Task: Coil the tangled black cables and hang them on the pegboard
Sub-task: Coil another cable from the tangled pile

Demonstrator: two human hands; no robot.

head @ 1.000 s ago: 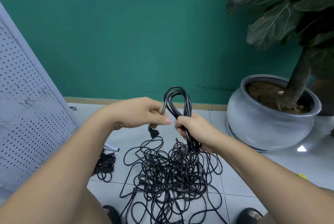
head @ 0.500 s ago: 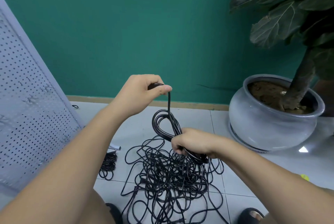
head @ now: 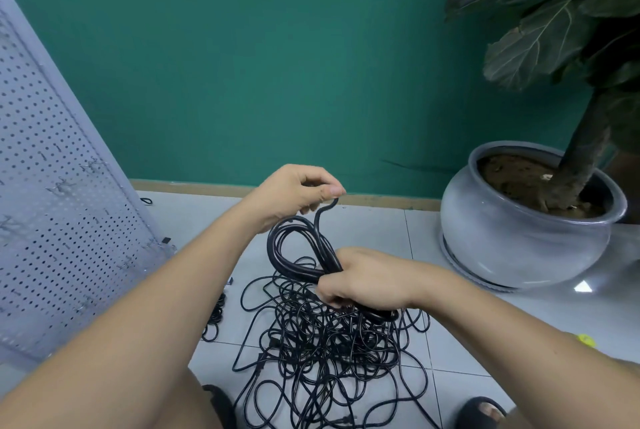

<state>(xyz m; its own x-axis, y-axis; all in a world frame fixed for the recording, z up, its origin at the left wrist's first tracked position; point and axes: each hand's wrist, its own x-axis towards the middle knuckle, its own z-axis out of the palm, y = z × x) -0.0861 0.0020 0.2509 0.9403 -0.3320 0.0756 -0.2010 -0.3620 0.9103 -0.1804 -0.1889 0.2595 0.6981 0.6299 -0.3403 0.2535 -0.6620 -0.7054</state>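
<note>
- Step in hand: we were binding one coil [head: 298, 272]. Our right hand [head: 367, 283] gripped its waist, with the loops standing out past the fist. Our left hand [head: 291, 193] pinched the free end [head: 317, 217] just above them.
- Position: the coil hung over the tangle [head: 329, 342], which lay on the floor [head: 381, 231].
- Next move, as we judged it: wrap the end round the waist, tuck it, then carry the coil left to the pegboard [head: 52, 220].
- Room: pale tiles, a green wall [head: 277, 65], a potted plant [head: 512, 248] at right, and a small bundle [head: 214, 316] beside the pegboard.
</note>
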